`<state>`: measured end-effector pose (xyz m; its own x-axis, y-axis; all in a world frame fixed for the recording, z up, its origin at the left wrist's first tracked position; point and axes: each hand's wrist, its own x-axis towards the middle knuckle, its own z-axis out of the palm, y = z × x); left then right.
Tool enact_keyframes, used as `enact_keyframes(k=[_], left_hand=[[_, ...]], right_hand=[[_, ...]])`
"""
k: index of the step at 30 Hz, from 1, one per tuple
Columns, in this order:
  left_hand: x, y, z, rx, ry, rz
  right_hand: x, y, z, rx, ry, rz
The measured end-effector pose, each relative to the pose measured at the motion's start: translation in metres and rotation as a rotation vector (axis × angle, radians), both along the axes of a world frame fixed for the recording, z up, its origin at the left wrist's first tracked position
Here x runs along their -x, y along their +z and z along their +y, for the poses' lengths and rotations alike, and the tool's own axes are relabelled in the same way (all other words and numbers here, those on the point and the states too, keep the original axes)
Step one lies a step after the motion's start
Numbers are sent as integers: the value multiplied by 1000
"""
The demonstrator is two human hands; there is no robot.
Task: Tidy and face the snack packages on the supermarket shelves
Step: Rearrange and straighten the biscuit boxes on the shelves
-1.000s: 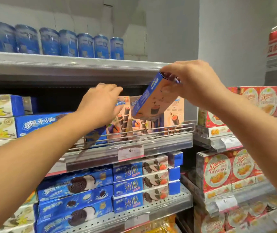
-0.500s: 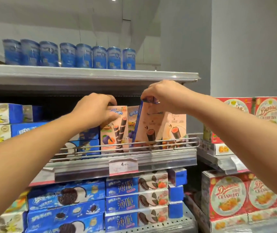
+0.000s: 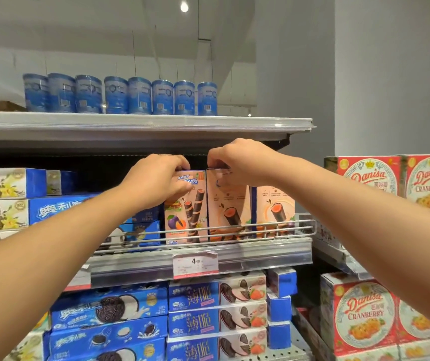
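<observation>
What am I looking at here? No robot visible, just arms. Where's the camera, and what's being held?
There is no machine: a person works with bare hands, and the single wide-angle camera sits on their head, looking forward at a supermarket shelf. Both arms reach in from the bottom corners.

The left hand grips the top of a peach wafer-roll box that shows its printed front. The right hand pinches the top edge of the neighbouring peach box, which stands upright beside it. A third such box stands further right, untouched. All three sit behind a wire rail, above a price tag.

Around them: blue tins on the top shelf, blue cookie boxes below, red cranberry cookie boxes to the right.
</observation>
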<state>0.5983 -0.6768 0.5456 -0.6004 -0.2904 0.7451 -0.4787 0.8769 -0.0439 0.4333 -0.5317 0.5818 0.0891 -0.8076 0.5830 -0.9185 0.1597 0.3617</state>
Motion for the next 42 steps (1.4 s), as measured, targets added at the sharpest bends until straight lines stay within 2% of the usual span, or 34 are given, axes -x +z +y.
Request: enact_keyframes(k=[8, 21, 27, 31, 42], left_hand=[[9, -2, -8, 122, 6, -3], [12, 0, -16, 165, 46, -23], [10, -1, -21, 161, 49, -25], [13, -4, -24, 173, 49, 4], [14, -4, -23, 184, 54, -1]], right_hand=[[3, -2, -1, -6, -3, -29], [22, 3, 22, 34, -37, -33], [53, 7, 55, 7, -192, -81], [64, 3, 60, -16, -181, -164], [62, 6, 47, -16, -139, -175]])
